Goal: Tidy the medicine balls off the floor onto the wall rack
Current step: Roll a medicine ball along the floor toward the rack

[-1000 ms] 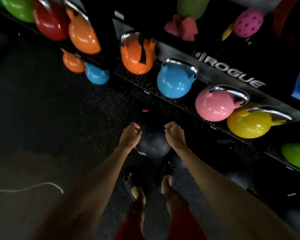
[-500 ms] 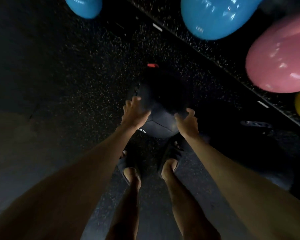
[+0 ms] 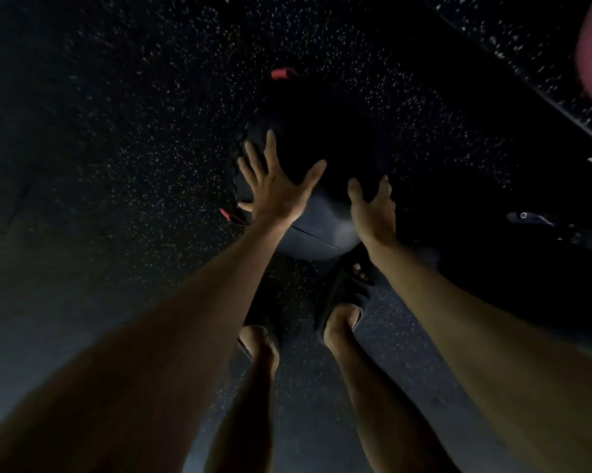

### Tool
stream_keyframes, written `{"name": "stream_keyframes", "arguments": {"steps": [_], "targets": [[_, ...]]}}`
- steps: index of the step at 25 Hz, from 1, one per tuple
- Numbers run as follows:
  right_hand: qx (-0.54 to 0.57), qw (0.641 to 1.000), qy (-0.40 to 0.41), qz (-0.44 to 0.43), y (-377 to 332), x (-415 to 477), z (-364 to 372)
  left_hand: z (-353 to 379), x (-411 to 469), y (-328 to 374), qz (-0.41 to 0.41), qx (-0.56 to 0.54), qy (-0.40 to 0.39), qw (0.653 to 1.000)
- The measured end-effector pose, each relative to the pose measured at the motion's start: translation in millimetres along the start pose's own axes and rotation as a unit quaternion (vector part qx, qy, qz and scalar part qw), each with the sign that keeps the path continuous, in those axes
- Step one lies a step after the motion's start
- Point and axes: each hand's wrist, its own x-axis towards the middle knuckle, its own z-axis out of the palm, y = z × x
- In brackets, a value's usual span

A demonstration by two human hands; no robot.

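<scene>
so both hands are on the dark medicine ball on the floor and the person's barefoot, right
No, the person is not barefoot: the head view shows dark sandals on both feet. The rest holds: the left hand and the right hand both rest on the dark medicine ball, which is on the floor.

Matt, seamed black medicine ball (image 3: 316, 230) on rough, white-speckled rubbery floor (image 3: 134, 131)

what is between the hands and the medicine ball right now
Nothing visible stands between them. The left hand lies spread flat on the medicine ball, and the right hand touches its right side, so both are in direct contact with it.
</scene>
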Motion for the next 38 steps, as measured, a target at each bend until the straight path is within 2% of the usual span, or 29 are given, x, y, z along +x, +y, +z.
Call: {"name": "stream_keyframes", "arguments": {"steps": [3, 6, 8, 10, 12, 13, 14, 16, 19, 23, 25, 27, 30, 34, 36, 38], "targets": [[-0.082, 0.992, 0.004, -0.096, -3, -36, 25, -35, 14, -45, -0.037, -0.033, 0.001, 0.999], [-0.074, 0.972, 0.038, -0.219, -1, -50, 34, -78, 29, -89, -0.112, -0.076, -0.021, 0.991], [-0.073, 0.980, 0.043, -0.178, -5, -36, 37, -97, 31, -107, -0.130, -0.043, 0.002, 0.991], [-0.082, 0.991, -0.029, -0.104, -15, -29, 49, -108, 27, -119, -0.128, -0.006, 0.089, 0.988], [-0.090, 0.988, -0.093, -0.089, -28, -36, 69, -116, 17, -115, -0.114, -0.017, 0.163, 0.980], [-0.099, 0.985, -0.102, -0.094, -33, -42, 80, -120, 13, -108, -0.094, -0.027, 0.176, 0.980], [-0.112, 0.984, -0.099, -0.099, -37, -49, 90, -121, 10, -98, -0.068, -0.028, 0.164, 0.984], [-0.148, 0.980, -0.082, -0.104, -49, -66, 110, -122, 9, -82, -0.040, -0.013, 0.089, 0.995], [-0.171, 0.977, -0.051, -0.117, -70, -85, 133, -131, 26, -82, -0.063, 0.044, -0.006, 0.997], [-0.084, 0.981, 0.021, -0.174, -87, -74, 133, -171, 64, -95, -0.098, 0.032, -0.040, 0.994], [-0.038, 0.990, 0.026, -0.132, -90, -57, 130, -187, 80, -100, -0.107, 0.028, -0.045, 0.993], [0.007, 0.999, 0.008, -0.035, -86, -36, 131, -196, 93, -112, -0.107, 0.026, -0.040, 0.993], [0.077, 0.993, -0.037, 0.086, -77, -16, 143, -210, 114, -136, -0.098, 0.027, -0.029, 0.994], [0.119, 0.978, -0.082, 0.151, -54, 6, 184, -233, 138, -149, -0.084, 0.002, -0.027, 0.996], [0.099, 0.972, -0.105, 0.184, -85, -14, 187, -243, 149, -152, -0.088, -0.002, -0.021, 0.996], [0.104, 0.974, -0.116, 0.168, -119, -31, 187, -254, 157, -153, -0.100, -0.009, -0.022, 0.995]]}}
